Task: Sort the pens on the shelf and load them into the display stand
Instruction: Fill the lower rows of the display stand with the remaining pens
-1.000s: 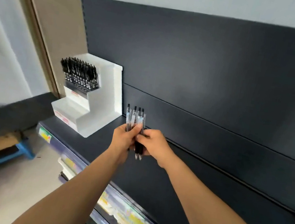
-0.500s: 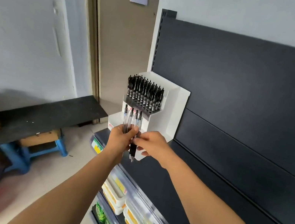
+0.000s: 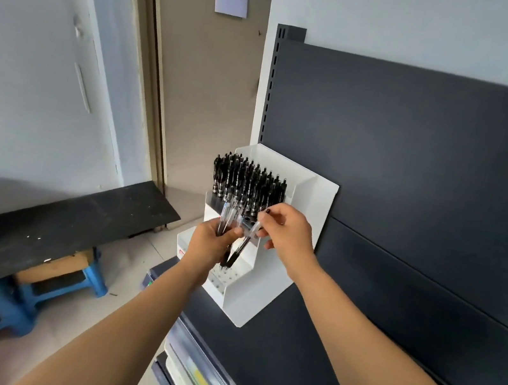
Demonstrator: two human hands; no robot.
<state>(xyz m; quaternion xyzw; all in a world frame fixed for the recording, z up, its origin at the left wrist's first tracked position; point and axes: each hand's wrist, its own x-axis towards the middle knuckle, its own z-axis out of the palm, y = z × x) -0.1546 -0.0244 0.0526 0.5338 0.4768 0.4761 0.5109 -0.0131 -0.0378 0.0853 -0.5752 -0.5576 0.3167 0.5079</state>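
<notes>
Pens with clear barrels and black grips (image 3: 227, 218) stand as a small upright bundle in the left hand (image 3: 210, 247), whose fingers curl round their lower halves; the tops fan out above the fist. Just right of that fist, one more clear pen (image 3: 237, 253) hangs tilted, tip down and leaning toward the bundle. The right hand (image 3: 291, 234) pinches its upper end between thumb and fingertips, the remaining fingers loosely spread. The two hands are near each other but apart, and the tilted pen crosses the gap between them.

Directly behind both grips stands the white stepped plastic display stand (image 3: 313, 202). Its top tier, above the hands, is packed with rows of black-topped pens (image 3: 248, 179). Below the hanging tip lies the perforated lower step (image 3: 221, 279), its holes showing. The stand's tall side wall rises just beyond the right hand's knuckles.

The stand sits at the left end of the dark grey metal shelf (image 3: 267, 362), whose front edge runs beneath both forearms. The shelf surface and the dark back panel (image 3: 420, 153) stretch away to the right of the right hand. Left of the left hand, past the shelf's end, is open floor, then a long black board (image 3: 55, 226) over a blue plastic stool (image 3: 27, 292).
</notes>
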